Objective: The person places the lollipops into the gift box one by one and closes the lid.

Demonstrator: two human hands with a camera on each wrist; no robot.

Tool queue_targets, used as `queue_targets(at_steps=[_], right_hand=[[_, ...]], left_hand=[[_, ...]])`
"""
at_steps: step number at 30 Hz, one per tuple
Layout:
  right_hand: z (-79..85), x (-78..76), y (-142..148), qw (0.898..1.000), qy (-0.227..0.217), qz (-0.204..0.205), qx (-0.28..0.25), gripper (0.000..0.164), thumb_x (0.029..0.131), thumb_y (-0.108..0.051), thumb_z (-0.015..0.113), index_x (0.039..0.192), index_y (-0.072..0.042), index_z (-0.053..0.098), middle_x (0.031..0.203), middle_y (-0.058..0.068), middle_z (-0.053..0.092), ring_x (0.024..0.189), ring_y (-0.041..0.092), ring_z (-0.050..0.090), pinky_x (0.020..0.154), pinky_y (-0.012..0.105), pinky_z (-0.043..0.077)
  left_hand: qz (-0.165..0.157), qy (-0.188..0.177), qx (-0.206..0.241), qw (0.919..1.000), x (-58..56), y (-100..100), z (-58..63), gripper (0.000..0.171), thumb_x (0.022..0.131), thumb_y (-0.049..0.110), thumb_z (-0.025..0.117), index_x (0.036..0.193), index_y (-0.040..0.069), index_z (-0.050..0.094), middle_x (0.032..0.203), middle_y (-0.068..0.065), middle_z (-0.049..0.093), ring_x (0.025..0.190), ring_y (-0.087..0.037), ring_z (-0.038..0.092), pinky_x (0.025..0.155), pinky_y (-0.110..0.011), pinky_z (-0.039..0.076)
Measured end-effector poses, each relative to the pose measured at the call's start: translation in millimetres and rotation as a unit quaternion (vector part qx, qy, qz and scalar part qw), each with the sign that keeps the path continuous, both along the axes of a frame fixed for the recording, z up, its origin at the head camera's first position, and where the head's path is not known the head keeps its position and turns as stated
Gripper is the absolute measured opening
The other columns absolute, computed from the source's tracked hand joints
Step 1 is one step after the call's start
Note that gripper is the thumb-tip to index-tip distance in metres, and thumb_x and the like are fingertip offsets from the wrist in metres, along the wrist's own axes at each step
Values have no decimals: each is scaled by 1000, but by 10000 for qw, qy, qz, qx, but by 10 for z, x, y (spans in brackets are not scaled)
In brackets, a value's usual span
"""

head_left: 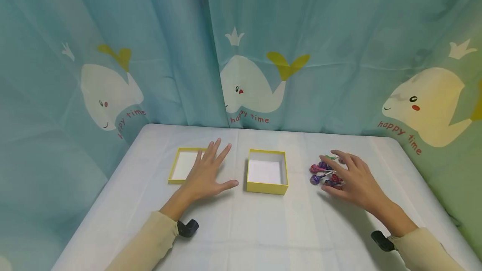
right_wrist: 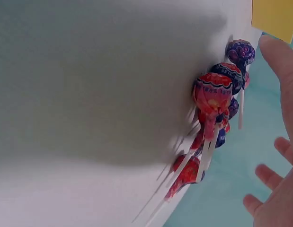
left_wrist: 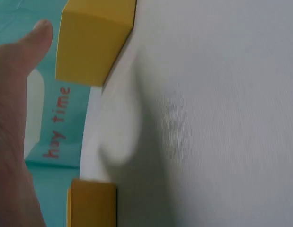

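My left hand hovers with spread fingers over the right side of a shallow yellow-edged box lid, covering part of it. Between my hands stands an open yellow box with a white inside. Over at the right, my right hand is held above a pile of wrapped lollipops, its fingers apart and slightly bent, hiding some of them. In the right wrist view the lollipops have red and purple wrappers and white sticks; the thumb is near them, with nothing held.
A white cloth covers the table. Behind it hangs a blue-green curtain printed with whales. Each wrist carries a black camera beside the sleeve.
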State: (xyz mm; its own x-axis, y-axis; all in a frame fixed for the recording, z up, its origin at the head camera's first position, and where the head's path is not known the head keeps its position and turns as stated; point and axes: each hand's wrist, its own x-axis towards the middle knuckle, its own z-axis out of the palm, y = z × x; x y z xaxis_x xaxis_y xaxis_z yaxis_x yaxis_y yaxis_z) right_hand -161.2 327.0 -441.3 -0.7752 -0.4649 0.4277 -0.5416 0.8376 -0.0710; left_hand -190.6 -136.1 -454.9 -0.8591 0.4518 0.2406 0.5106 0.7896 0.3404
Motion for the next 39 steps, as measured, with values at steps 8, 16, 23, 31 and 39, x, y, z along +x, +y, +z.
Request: queue_targets(at_steps=[8,16,23,31,39], right_hand=[[-2,-40,-127,9994,-143,236,206,68,74,-33,92,136,-22,65,121,11,59,106,38,55,85,64,48],[-45,-57,-230,9987,-283,373,200,52,73,-21,92,122,-20,74,111,7,65,107,34,61,83,60,48],[-49,-72,-272,9970,-565,175,489,48,74,-20,93,119,-16,76,107,6,67,105,32,62,91,61,49],[-80,-65,-281,9962,-610,154,607,42,75,-18,92,115,-15,78,102,3,68,98,27,64,88,59,50],[-56,-73,-295,9956,-632,133,683,38,76,-14,91,111,-16,77,102,3,70,97,28,67,87,60,50]], left_hand=[[-813,-548,660,9930,-57,224,13,112,83,65,75,166,31,8,173,-3,5,156,-31,16,127,-59,12],[-1049,-1386,1126,9783,-122,412,0,116,80,58,83,166,35,8,172,7,3,157,-19,14,124,-53,28],[-1230,-1565,1416,9697,-177,476,-17,110,82,49,85,165,25,17,171,-7,16,156,-24,20,124,-54,27],[-1152,-1754,1410,9675,-167,487,-40,105,83,49,83,163,21,22,170,-7,22,155,-23,24,125,-47,27],[-967,-1921,1572,9639,-160,477,-61,99,85,50,80,163,23,25,168,2,28,152,-25,31,124,-48,30]])
